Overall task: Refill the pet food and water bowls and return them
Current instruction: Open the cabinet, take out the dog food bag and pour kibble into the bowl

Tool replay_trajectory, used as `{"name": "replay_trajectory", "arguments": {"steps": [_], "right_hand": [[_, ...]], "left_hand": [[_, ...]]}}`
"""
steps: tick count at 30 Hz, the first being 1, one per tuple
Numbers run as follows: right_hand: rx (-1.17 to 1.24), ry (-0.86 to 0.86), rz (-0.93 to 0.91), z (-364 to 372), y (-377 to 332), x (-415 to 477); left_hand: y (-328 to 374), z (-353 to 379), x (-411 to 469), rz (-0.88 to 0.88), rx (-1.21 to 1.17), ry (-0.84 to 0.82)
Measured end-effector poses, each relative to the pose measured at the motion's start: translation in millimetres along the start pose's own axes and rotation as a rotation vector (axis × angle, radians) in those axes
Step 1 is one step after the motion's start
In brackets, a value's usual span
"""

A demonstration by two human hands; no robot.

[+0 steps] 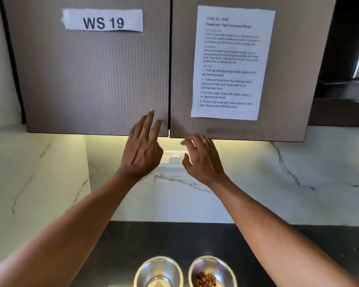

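Observation:
Two steel bowls stand side by side on the dark counter at the bottom edge. The left bowl (158,272) holds a little water. The right bowl (212,271) holds a small heap of brown kibble. My left hand (142,149) is raised with fingers spread, its fingertips on the lower edge of the left cabinet door (91,79). My right hand (202,157), wearing a ring, is raised with fingers loosely curled just below the right cabinet door (288,79). Neither hand holds anything. Both doors are closed.
A "WS 19" label (103,20) is taped to the left door and a printed task sheet (230,63) to the right one. A switch plate (173,159) sits on the marble backsplash behind my hands. A steel hood (350,85) hangs at the right.

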State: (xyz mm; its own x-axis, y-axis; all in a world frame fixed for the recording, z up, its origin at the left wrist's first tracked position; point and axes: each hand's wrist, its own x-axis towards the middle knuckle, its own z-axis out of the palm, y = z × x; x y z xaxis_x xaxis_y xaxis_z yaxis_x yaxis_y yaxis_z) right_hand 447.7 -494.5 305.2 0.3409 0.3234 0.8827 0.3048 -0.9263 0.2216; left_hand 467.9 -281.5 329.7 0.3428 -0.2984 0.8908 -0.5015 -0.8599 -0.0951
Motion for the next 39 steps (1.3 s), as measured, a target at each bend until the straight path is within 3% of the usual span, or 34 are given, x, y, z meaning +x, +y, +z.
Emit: {"name": "replay_trajectory", "arguments": {"steps": [9, 21, 26, 32, 36, 39], "right_hand": [[-0.346, -0.177, 0.100, 18.9, -17.9, 59.3], [-0.595, -0.038, 0.093, 24.3, -26.0, 79.7], [-0.569, 0.104, 0.112, 11.3, -41.5, 69.1], [-0.460, 0.252, 0.106, -39.4, -56.2, 39.2], [-0.330, 0.313, 0.104, -89.0, -59.2, 10.4], [-0.255, 0.284, 0.114, -129.1, -57.2, -12.5]], "left_hand": [[-31.3, 9.4, 14.5, 0.030, -0.028, -0.176], [-33.1, 12.8, 16.9, 0.052, -0.032, -0.206], [-37.6, 3.5, 16.5, 0.055, -0.122, -0.228], [-26.5, -17.2, 6.7, -0.115, -0.339, -0.177], [26.7, -42.0, -4.1, -0.221, -0.483, -0.130], [83.6, -64.1, 2.1, -0.273, -0.553, -0.188]]}}
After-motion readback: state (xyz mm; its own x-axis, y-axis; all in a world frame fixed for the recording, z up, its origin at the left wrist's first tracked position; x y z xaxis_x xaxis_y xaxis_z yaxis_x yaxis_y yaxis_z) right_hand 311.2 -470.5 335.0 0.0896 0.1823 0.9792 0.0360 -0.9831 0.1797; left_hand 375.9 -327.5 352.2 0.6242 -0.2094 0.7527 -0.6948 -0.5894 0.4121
